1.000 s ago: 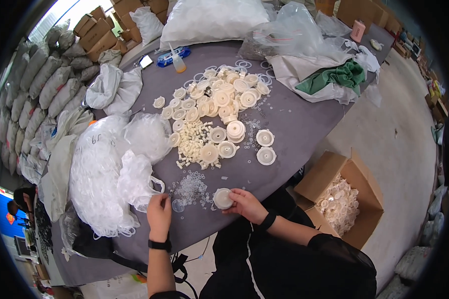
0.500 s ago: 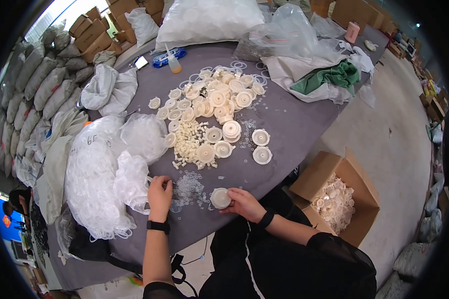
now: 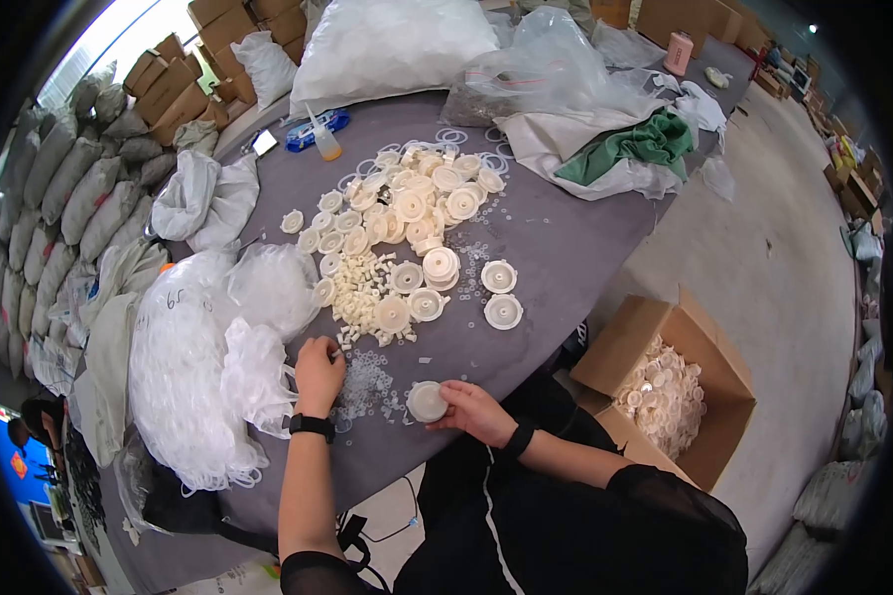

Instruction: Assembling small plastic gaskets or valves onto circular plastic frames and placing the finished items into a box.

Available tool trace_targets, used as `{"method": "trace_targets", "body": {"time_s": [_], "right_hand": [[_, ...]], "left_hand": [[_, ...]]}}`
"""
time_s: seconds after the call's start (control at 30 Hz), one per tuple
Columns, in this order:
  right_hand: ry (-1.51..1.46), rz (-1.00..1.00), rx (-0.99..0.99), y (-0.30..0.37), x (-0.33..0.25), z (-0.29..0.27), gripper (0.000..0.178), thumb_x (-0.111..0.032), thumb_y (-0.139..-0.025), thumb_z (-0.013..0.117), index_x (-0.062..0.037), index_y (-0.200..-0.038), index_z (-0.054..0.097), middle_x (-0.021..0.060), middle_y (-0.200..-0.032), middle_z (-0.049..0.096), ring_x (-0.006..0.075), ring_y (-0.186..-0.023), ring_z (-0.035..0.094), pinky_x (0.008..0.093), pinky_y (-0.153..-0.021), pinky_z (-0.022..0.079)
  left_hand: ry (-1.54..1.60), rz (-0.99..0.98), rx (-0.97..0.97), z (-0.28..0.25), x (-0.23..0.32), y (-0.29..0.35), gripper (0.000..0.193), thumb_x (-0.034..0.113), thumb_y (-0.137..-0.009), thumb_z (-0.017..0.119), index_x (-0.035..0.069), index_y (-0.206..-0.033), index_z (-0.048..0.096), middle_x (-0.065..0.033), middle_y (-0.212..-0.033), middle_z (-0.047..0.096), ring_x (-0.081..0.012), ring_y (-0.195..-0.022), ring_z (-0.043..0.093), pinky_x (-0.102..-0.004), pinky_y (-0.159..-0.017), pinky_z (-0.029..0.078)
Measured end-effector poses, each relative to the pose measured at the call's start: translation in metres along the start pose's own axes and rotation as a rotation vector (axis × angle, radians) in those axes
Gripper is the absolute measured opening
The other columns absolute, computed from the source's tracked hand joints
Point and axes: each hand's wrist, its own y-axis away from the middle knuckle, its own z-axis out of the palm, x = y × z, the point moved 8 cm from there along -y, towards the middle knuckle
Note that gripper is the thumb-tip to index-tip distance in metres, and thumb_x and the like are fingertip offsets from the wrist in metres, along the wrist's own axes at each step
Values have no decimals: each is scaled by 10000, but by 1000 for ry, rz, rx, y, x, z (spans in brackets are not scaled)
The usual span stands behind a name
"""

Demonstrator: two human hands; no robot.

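At near counter (image 3: 556,258), right hand (image 3: 476,414) pinches cap (image 3: 425,403) by rim, sensible hold; likely light, stiff. Left hand (image 3: 319,377): can't tell grip.

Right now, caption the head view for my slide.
Right grip holds a round white part, left grip near small translucent rings.

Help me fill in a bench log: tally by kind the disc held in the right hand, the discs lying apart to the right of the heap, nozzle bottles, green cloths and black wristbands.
Held disc in the right hand: 1
Discs lying apart: 2
Nozzle bottle: 1
Green cloth: 1
Black wristbands: 2
Total: 7
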Motion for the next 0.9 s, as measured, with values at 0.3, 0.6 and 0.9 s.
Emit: {"method": "trace_targets", "body": {"time_s": [0.3,0.6,0.9], "right_hand": [[-16,4,8,-3,4,-2,316,-254,-914,393,2,-1093,441,125,-1054,534,229,-928,549,388,-815,451],[-49,-18,19,0,1,-3,320,-276,-912,398,-12,-1084,456,104,-1021,544,195,-916,554,357,-795,468],[-128,-51,21,0,-1,-4,285,-227,-914,395,-18,-1104,430,113,-1083,519,220,-984,526,402,-861,427]], "left_hand": [[42,87,104,-2,26,0,181,69,-655,595,44,-830,554,-110,-804,506,-291,-793,510,-379,-680,417],[12,321,208,-12,73,9,272,58,-638,609,55,-904,556,-96,-897,528,-280,-871,502,-374,-736,407],[148,338,196,-2,95,4,289,42,-655,597,59,-940,552,-84,-971,535,-272,-926,497,-362,-780,388]]}}
